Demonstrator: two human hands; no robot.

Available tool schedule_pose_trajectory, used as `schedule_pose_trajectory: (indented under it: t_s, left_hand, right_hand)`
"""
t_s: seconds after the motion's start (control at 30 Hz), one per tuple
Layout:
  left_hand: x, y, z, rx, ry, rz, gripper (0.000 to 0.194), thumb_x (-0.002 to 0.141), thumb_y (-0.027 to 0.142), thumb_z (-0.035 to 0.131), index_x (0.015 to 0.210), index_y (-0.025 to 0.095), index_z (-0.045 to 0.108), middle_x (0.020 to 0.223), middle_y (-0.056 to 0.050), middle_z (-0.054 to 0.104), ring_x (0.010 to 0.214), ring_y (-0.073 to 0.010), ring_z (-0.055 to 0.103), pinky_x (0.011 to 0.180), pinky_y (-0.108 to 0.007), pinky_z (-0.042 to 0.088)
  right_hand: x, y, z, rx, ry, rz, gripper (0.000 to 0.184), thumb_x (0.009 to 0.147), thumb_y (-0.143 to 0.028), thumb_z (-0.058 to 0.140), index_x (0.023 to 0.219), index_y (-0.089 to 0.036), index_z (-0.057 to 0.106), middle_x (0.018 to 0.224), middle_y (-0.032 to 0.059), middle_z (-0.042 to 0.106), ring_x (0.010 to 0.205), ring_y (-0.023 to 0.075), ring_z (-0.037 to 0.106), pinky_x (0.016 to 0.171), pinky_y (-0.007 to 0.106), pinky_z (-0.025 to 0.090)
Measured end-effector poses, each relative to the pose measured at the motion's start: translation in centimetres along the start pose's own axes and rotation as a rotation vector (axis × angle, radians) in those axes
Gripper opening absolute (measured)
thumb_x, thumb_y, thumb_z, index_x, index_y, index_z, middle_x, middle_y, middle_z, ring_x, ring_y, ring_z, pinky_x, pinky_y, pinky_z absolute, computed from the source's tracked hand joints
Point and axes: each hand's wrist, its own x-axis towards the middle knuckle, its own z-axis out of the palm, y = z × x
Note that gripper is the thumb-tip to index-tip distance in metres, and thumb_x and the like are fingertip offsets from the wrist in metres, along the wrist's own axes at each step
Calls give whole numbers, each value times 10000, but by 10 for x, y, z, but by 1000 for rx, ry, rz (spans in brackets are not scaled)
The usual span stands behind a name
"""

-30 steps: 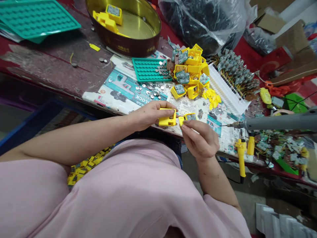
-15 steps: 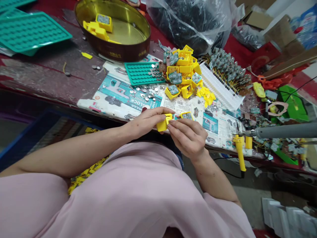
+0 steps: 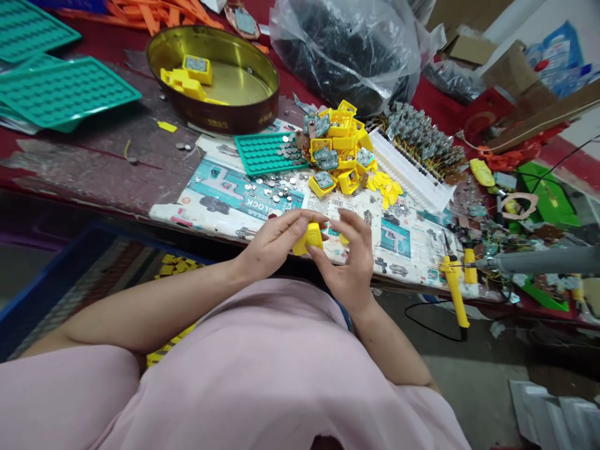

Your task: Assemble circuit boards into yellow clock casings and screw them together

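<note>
My left hand (image 3: 274, 242) is closed around a small yellow plastic case (image 3: 308, 240), held just above the table's front edge. The case's smooth face shows between the thumb and fingers. To its right is my right hand (image 3: 351, 265), its thumb touching the lower edge of the case and its other fingers raised and apart. Behind those fingers a second yellow piece (image 3: 344, 239) is partly hidden. Farther back lies a heap of open yellow cases (image 3: 344, 140), several with grey-green circuit parts in them, and a pile of small yellow covers (image 3: 385, 187) beside it.
A teal tray (image 3: 255, 153) with button cells lies near loose metal cells (image 3: 276, 187). A round gold tin (image 3: 213, 119) holds yellow cases. Wired parts fill a white rack (image 3: 412, 172). At right, a soldering iron (image 3: 454, 287) hangs over the edge. A blue crate (image 3: 94, 250) stands below left.
My right fingers have lifted off the case and spread, leaving the thumb against it. The case has turned in my left hand, showing a smooth face. The head view has shifted slightly.
</note>
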Motion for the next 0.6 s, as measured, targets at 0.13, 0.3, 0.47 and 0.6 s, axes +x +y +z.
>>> schedule_pose_trajectory:
  t_s: [0.13, 0.3, 0.47, 0.6]
  left_hand:
    - [-9, -2, 3, 119, 59, 109, 432, 972, 531, 493, 1063, 173, 716, 1124, -82, 715, 946, -167, 660, 913, -283, 501]
    - [-18, -17, 1, 8, 107, 65, 430, 981, 524, 483, 1142, 190, 702, 1173, -79, 702, 1001, -174, 660, 903, -280, 507]
    - [-9, -15, -23, -136, 109, -127, 454, 898, 566, 601, 1106, 175, 701, 1053, -66, 718, 871, -163, 672, 739, -247, 537]
    - [2, 1, -50, -278, 169, -277, 457, 801, 531, 710, 1080, 172, 663, 946, -43, 693, 801, -163, 674, 669, -262, 570]
  right_hand:
    - [-13, -3, 11, 430, -279, 371, 555, 964, -403, 549, 1482, -267, 403, 1410, 105, 597, 1208, 193, 653, 984, 359, 587]
    - [-11, -10, 16, 394, -221, 417, 439, 918, -424, 609, 1309, -223, 607, 1218, 77, 717, 1079, 201, 710, 977, 351, 589]
    - [24, 5, 15, 256, -532, 334, 437, 908, -428, 615, 1300, -235, 629, 1116, 47, 754, 957, 183, 733, 813, 305, 605]
    - [59, 24, 11, 15, -482, 128, 276, 917, -355, 618, 1137, -225, 723, 1011, 42, 773, 871, 168, 725, 759, 295, 587]
